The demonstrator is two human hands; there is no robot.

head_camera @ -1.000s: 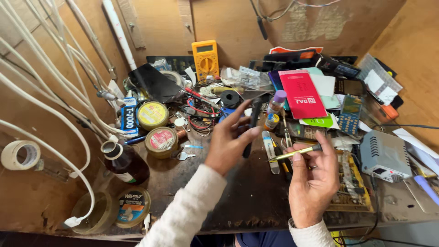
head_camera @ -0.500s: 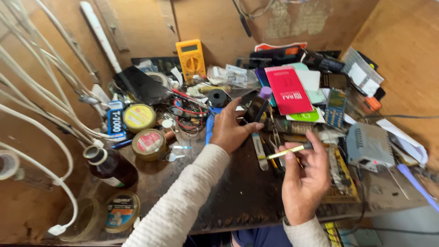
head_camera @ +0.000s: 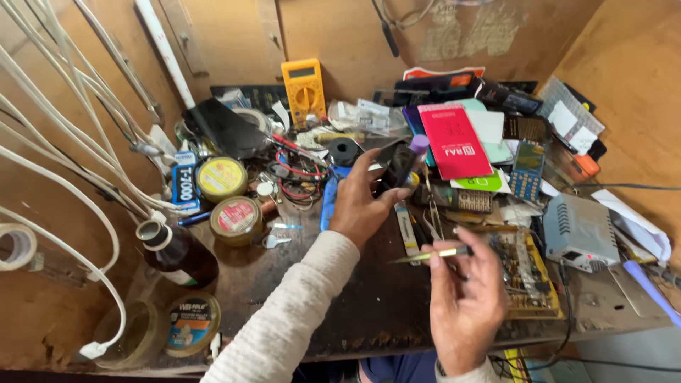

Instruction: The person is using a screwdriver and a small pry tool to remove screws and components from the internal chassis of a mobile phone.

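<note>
Right hand (head_camera: pixel 464 301) around tweezers (head_camera: pixel 434 254), tips leftward; left hand (head_camera: pixel 363 202) perhaps gripping black part (head_camera: pixel 394 164).

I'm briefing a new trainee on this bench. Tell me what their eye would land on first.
First the two hands at the centre: the left hand grips a small dark object, and the right hand pinches yellow tweezers above the dark worktop. Next come the yellow multimeter leaning against the back wall and the red booklet on the pile right of it.
</note>
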